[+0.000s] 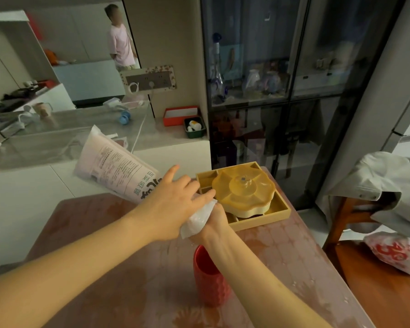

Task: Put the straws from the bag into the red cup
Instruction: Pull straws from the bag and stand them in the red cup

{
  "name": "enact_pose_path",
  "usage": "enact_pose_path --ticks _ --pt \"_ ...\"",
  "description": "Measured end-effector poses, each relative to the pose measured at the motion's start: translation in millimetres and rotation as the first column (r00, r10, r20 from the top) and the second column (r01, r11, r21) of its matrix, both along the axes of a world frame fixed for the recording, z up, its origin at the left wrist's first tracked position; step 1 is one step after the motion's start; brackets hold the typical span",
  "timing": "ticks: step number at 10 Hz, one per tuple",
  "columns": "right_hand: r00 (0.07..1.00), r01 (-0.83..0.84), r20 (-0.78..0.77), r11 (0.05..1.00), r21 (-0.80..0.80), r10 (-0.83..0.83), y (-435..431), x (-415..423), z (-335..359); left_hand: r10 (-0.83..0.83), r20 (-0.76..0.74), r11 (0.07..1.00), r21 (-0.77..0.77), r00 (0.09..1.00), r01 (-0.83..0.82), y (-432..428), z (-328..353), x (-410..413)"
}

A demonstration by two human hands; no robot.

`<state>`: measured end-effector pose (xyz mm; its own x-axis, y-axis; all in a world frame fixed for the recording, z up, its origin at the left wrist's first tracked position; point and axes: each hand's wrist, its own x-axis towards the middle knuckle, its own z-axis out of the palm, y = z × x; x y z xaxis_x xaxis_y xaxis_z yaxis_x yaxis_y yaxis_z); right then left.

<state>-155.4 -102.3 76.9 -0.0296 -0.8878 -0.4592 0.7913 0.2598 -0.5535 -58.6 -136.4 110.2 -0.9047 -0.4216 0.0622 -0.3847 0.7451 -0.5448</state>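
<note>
Since we want straws out: both hands at 12 o'clock of cup.
L hand (173,204): grips long white printed plastic bag (115,166), tilted.
R hand (212,224): clenched on bag's mouth, above ribbed red cup (211,280).

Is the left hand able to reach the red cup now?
Probably not at once: the left hand grips the bag, and the right forearm crosses over the red cup.

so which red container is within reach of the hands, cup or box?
The red cup, standing on the table right below the right hand. The red box sits far back on the counter.
</note>
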Motion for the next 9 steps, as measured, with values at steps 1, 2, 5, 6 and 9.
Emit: enact_pose_path --ticks 1,2,5,6,9 --pt "0.995 0.016 0.096 0.999 0.033 -0.019 -12 -3 -1 0.049 -0.116 0.968 0.250 0.992 -0.019 -12 -1 20" --pt "0.981 -0.072 0.188 0.988 0.137 0.045 -13 -11 -1 0.070 -0.257 0.911 0.411 0.964 0.043 -19 -8 37" --pt "0.956 -0.200 0.247 0.968 0.152 0.159 -3 -28 3 0.214 -0.536 0.858 0.503 0.817 0.105 -12 -37 43" --pt "0.984 -0.126 0.142 0.984 0.122 0.109 2 -43 -1 0.237 -0.400 0.906 0.420 0.885 -0.052 -17 -25 47" --pt "0.955 -0.192 0.250 0.975 0.116 0.158 2 -38 -14 0.038 0.129 0.997 -0.073 0.991 -0.029 2 32 9"
